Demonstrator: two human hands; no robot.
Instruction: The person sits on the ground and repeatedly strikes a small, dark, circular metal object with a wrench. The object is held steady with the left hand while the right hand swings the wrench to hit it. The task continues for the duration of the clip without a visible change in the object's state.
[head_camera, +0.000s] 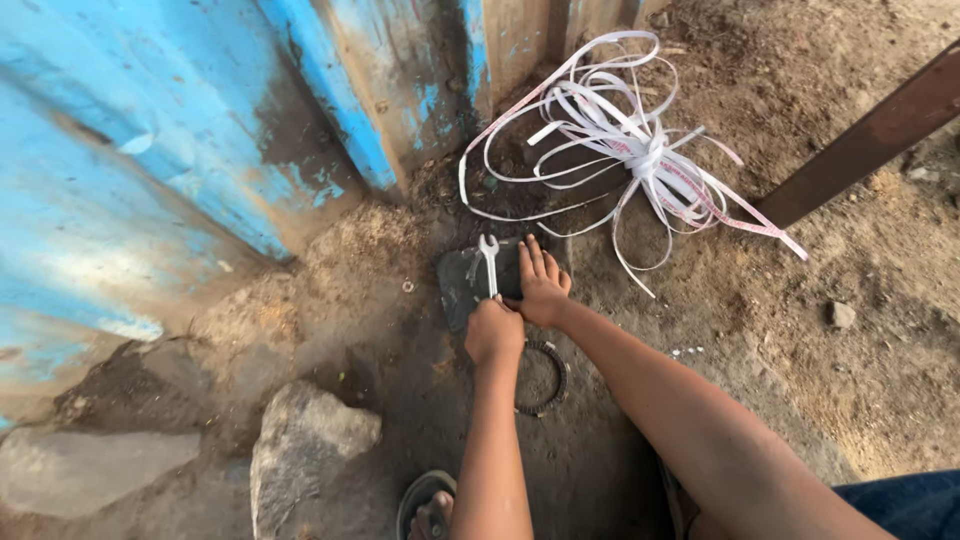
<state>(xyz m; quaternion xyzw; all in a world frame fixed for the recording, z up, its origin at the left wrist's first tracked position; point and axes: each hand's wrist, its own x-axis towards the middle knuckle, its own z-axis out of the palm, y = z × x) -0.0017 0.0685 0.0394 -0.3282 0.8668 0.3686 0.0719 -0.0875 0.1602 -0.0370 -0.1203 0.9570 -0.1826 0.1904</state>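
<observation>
The left hand (493, 331) grips a silver open-ended metal spanner (489, 262) upright over a dark flat stone slab (462, 285) on the dirt ground (880, 330), while the right hand (541, 288) lies open and flat on the slab — seemingly steadying it. A dark toothed ring (553, 385) lies partly hidden beneath the forearms; what the spanner's lower end meets cannot be seen.

Soft daylight, fairly bright, w/ glare patch on the blue wall (90, 270) at left. Ground under the arms sits in dull shade. Edges bend from wide-angle lens; centre sharp, corners slightly soft.
</observation>
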